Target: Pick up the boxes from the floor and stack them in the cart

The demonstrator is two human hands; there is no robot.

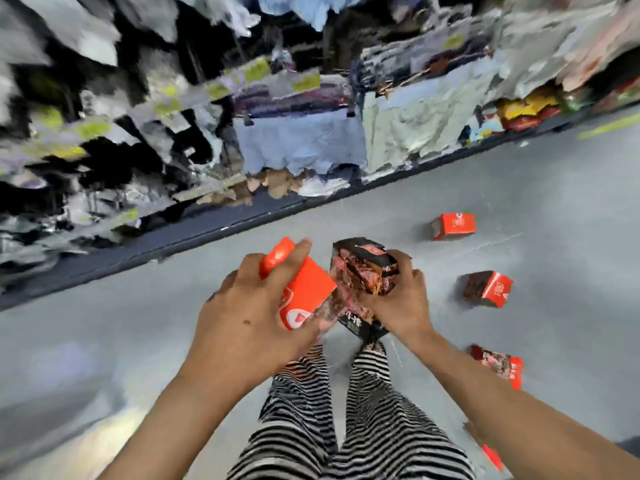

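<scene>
My left hand (242,313) grips an orange-red box (304,289) held above the floor, fingers curled over its top. Right beside it my right hand (398,299) grips a dark box with a food picture (363,268); the two boxes touch. On the grey floor to the right lie three more boxes: a red one (453,226) farthest away, a dark-and-red one (486,289) in the middle, and another (498,365) close to my right forearm. A red corner of a further box (491,455) shows under that forearm. No cart is in view.
A long store shelf (242,143) full of blurred packaged goods runs across the top of the view, its dark base (194,237) meeting the grey floor (104,358). My striped trouser legs (329,427) are below my hands.
</scene>
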